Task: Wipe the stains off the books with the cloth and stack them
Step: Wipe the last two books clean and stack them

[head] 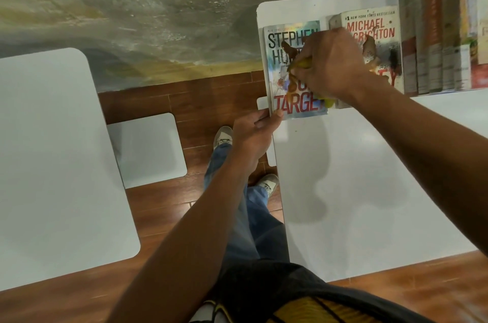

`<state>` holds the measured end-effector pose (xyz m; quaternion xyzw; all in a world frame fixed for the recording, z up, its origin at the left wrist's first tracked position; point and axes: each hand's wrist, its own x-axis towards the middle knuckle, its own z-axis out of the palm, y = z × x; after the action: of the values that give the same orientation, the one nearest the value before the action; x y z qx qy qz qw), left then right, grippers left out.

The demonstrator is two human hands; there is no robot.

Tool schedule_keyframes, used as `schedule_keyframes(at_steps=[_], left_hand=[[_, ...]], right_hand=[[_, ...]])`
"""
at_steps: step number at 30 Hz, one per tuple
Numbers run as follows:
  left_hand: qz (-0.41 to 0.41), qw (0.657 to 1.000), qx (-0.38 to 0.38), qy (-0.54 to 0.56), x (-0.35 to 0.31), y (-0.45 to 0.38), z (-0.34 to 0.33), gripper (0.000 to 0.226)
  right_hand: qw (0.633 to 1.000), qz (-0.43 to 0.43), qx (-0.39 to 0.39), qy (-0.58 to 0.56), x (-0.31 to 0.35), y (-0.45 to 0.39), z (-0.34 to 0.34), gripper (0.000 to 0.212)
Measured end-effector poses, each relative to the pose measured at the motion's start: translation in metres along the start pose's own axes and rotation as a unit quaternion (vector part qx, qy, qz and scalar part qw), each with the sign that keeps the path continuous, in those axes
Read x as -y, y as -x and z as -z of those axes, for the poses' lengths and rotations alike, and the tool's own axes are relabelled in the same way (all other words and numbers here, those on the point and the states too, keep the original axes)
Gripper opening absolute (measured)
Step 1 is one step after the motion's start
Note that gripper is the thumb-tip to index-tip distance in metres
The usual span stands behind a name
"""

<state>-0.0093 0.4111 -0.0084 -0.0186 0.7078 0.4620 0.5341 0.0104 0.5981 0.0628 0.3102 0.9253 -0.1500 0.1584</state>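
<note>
**Cloth on the stained cover**

Head view: your right hand (330,64) is gripping the yellow cloth (302,64), pressing it onto the Stephen Hunter book (284,79) on the white worktop (369,177). Your left hand (254,132) is pinching that book's near corner. The stained Crichton book (377,40) is lying just beside it.

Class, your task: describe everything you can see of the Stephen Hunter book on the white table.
The Stephen Hunter book is a paperback lying flat, cover up, at the far left edge of the white table. Its glossy, pale bluish cover carries black author lettering and a red word, TARGET. A brown stain smears the upper middle. The left hand steadies its near left corner, while the right hand presses a yellow cloth on the cover. Beside it on the right lies a stained Michael Crichton book.
</note>
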Motion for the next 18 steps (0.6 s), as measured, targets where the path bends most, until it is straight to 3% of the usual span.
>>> schedule_keyframes(at_steps=[2,6,9,18], left_hand=[[-0.006,1.0,0.002,0.001,0.0016,-0.0008,0.0002,0.037],[-0.009,1.0,0.006,0.01,0.0028,-0.0012,0.0009,0.036],[-0.012,1.0,0.009,0.008,0.0035,-0.0012,0.0008,0.036],[-0.021,1.0,0.006,-0.005,0.0024,-0.0014,0.0001,0.036]], right_hand=[[0.999,0.038,0.022,0.016,0.0014,0.0027,0.0006,0.032],[1.0,-0.001,0.001,0.001,-0.0003,0.0003,0.0012,0.033],[0.998,0.049,0.044,0.017,0.0025,0.0037,0.0003,0.031],[0.997,0.039,0.061,0.022,0.0027,-0.006,0.0031,0.03]])
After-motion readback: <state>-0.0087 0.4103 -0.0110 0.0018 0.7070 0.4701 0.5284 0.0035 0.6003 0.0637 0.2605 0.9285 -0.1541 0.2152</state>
